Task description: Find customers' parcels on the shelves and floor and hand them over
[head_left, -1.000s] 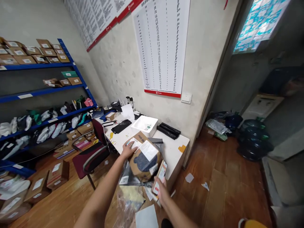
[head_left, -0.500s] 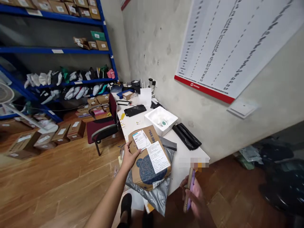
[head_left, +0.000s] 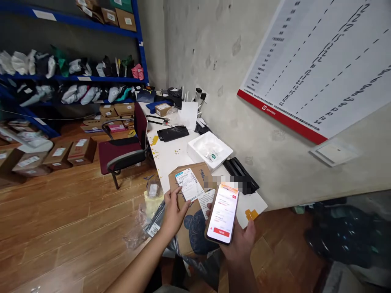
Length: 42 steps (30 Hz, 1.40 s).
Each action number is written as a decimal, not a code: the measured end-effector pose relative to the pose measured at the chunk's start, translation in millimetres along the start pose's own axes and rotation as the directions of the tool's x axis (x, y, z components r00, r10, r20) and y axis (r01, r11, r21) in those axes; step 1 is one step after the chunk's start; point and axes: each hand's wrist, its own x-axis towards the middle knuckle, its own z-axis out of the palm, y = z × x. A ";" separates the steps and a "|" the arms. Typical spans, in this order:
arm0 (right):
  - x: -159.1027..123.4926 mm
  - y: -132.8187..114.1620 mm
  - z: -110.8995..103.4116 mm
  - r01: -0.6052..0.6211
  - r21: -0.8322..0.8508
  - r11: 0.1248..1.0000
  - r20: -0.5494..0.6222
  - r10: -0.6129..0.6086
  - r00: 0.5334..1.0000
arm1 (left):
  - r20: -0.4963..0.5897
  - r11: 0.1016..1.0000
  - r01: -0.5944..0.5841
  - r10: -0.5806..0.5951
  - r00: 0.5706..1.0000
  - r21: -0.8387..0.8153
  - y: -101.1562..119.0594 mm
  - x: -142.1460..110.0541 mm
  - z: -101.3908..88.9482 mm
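My left hand lies on a brown cardboard box with its fingers apart, thumb and fingertips touching the edge of a white shipping label. The box bears a dark blue printed figure and a second white text sheet. Grey plastic bagging sits beneath it. Wrapped around a smartphone, my right hand holds it over the box's right part, with its lit screen facing me. The phone covers part of the box and of the text sheet.
On the white table are a white foam tray, black plastic bags and a small carton. A maroon chair stands left. Blue shelves hold parcels; more boxes line the floor. Dark bags lie right.
My right hand has brought the phone up and left over the box, turning its screen toward me. My left hand stays by the label. The view has shifted, with the shelves now further left and higher.
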 end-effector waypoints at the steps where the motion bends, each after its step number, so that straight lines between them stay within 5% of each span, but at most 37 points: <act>1: 6.7 0.2 4.1 -0.020 0.005 1.000 -0.007 0.020 1.000 | 0.035 0.999 0.013 -0.014 0.999 0.031 0.4 1.2 -1.5; 5: 26.3 2.4 12.2 -0.136 0.000 0.991 -0.113 0.135 0.984 | 0.134 0.987 0.006 -0.029 0.991 0.163 3.6 5.2 -5.8; 8: 31.9 4.9 14.4 -0.197 -0.033 0.980 -0.166 0.189 0.968 | 0.109 0.969 -0.059 0.034 0.993 0.239 5.2 7.4 -5.2; 13: 35.0 10.9 13.2 -0.196 -0.056 0.979 -0.137 0.187 0.973 | -0.011 0.881 -0.186 0.212 0.977 0.434 9.5 9.7 -4.7; 18: 36.3 12.9 8.8 -0.179 -0.066 0.982 -0.116 0.170 0.978 | 0.040 0.751 -0.207 0.235 0.971 0.627 17.0 10.4 -4.7; 42: 36.2 10.8 5.3 -0.156 -0.028 0.987 -0.089 0.153 0.984 | 0.157 0.677 -0.257 0.207 0.966 0.689 23.9 9.9 -4.7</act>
